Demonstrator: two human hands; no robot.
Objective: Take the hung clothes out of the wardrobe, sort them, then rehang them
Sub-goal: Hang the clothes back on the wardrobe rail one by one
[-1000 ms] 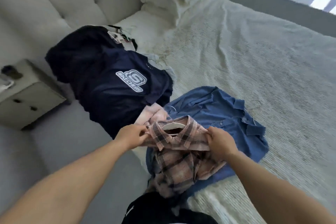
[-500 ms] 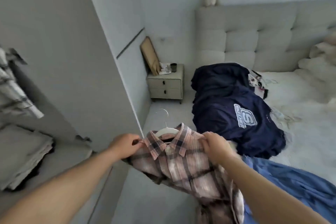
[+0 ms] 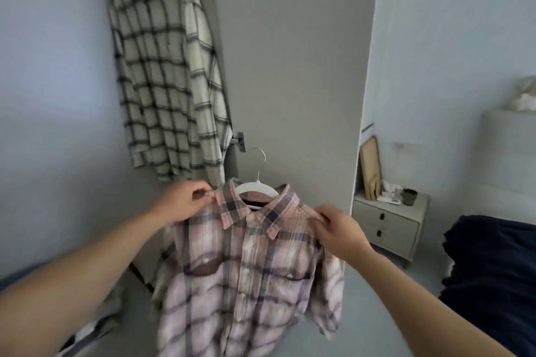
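A pink plaid shirt (image 3: 246, 278) hangs on a white hanger (image 3: 255, 187) with a metal hook, held up in front of me. My left hand (image 3: 182, 203) pinches its left shoulder and my right hand (image 3: 336, 229) pinches its right shoulder. Up and to the left, a white checked shirt (image 3: 165, 66) hangs inside the wardrobe. The grey wardrobe door (image 3: 290, 66) stands open right behind the pink shirt.
A bedside cabinet (image 3: 391, 223) with small items and a leaning board stands at the right by the wall. Dark navy clothes (image 3: 493, 269) lie on the bed at the far right. A padded headboard (image 3: 507, 148) rises behind them.
I have lifted the pink shirt off the bed and turned left from the bed to the wardrobe. The shirt now hangs upright from both hands before the wardrobe door.
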